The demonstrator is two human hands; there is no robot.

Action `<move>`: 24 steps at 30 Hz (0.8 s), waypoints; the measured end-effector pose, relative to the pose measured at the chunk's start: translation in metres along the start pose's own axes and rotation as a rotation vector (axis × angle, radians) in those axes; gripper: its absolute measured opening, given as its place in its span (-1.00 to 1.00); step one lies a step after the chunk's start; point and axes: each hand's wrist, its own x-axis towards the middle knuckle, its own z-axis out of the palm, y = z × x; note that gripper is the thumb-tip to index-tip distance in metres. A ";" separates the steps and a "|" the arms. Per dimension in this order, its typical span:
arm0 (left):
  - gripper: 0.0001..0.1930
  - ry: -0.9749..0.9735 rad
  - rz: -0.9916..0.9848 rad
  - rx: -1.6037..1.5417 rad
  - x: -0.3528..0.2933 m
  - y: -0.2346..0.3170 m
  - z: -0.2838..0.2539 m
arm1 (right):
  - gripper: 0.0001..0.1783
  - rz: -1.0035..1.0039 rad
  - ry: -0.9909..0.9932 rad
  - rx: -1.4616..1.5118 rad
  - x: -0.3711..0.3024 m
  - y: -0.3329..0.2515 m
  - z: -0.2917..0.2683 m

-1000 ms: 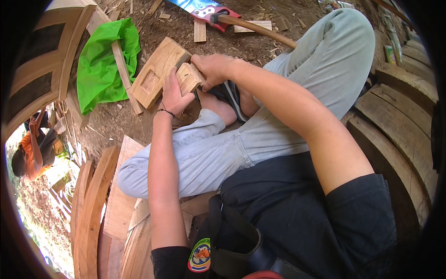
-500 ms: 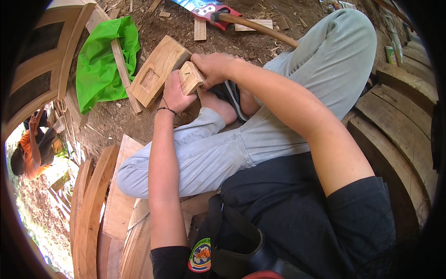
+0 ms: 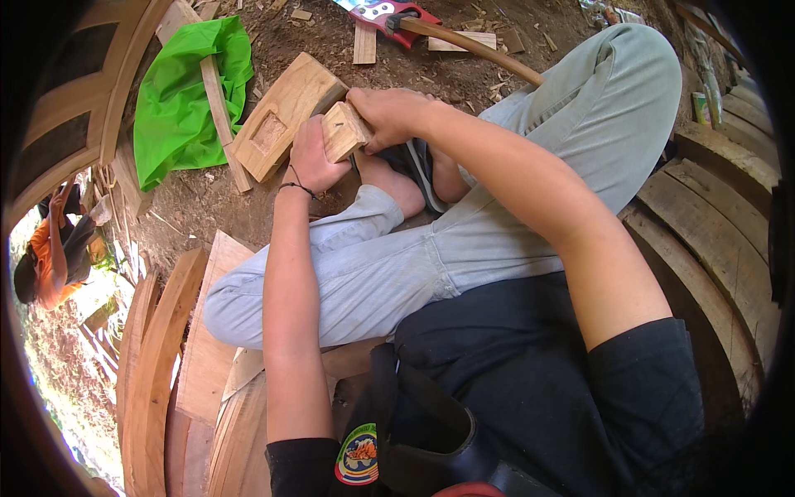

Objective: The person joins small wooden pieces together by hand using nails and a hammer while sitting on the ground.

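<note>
Between my two hands is a small pale wooden block [image 3: 340, 132] with a dark mark on its upper face. My left hand [image 3: 315, 160] wraps round its near left side. Fingers of my right hand [image 3: 389, 116] close on its far right side, with their tips partly hidden. Just beyond, a larger wooden block [image 3: 300, 101] with a shallow rectangular recess cut in its face lies on the ground. The small block overlaps its near right edge in view; whether they touch, I cannot tell.
Left lie a green plastic sheet [image 3: 178, 108] and a thin wooden strip [image 3: 217, 112]. A wooden-handled tool [image 3: 472, 50] leans by my knee near a red saw handle [image 3: 418, 31]. Boards [image 3: 170, 348] stand at lower left, planks [image 3: 704, 215] at right. Another person [image 3: 50, 257] sits far left.
The small block has turned slightly in my hands and sits a little farther up and right in view. Both hands keep their hold. The view has shifted slightly.
</note>
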 end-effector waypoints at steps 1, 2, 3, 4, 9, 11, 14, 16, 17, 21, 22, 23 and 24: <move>-0.25 0.003 0.013 -0.004 0.001 0.002 -0.001 | -0.17 -0.013 -0.002 0.007 0.000 0.001 0.000; -0.26 -0.003 0.025 0.005 0.002 0.004 -0.003 | -0.17 -0.026 -0.003 0.015 0.000 0.001 -0.001; -0.28 -0.009 0.038 0.014 0.003 0.005 -0.006 | -0.17 -0.038 -0.004 0.022 -0.001 0.002 -0.001; -0.29 -0.014 0.051 0.024 0.005 0.007 -0.009 | -0.17 -0.027 0.018 0.061 -0.001 0.003 0.000; -0.35 0.025 0.048 0.077 0.008 0.017 -0.007 | -0.13 -0.037 0.097 0.136 -0.006 0.007 0.004; -0.37 0.019 0.046 0.067 0.008 0.019 -0.005 | -0.12 0.001 0.068 0.103 -0.003 0.007 0.005; -0.37 0.006 0.038 0.036 0.007 0.017 -0.004 | -0.13 0.046 0.028 0.091 -0.002 0.005 0.003; -0.35 -0.016 0.024 0.045 0.009 0.013 -0.003 | -0.13 0.024 0.041 0.097 -0.002 0.007 0.004; -0.34 0.009 0.013 -0.025 0.008 0.010 -0.001 | -0.13 -0.011 0.067 0.101 -0.004 0.009 0.006; -0.28 0.023 -0.120 -0.227 0.005 -0.002 -0.008 | -0.12 0.056 0.107 0.152 -0.006 -0.003 0.005; -0.27 0.002 -0.174 -0.257 0.006 0.001 -0.013 | -0.11 0.043 0.111 0.180 -0.008 -0.004 0.004; -0.30 0.030 -0.149 -0.303 0.007 0.005 -0.015 | -0.09 0.029 0.114 0.208 -0.010 -0.004 0.002; -0.31 0.021 -0.125 -0.284 0.009 0.009 -0.018 | -0.07 0.015 0.117 0.236 -0.011 -0.004 0.001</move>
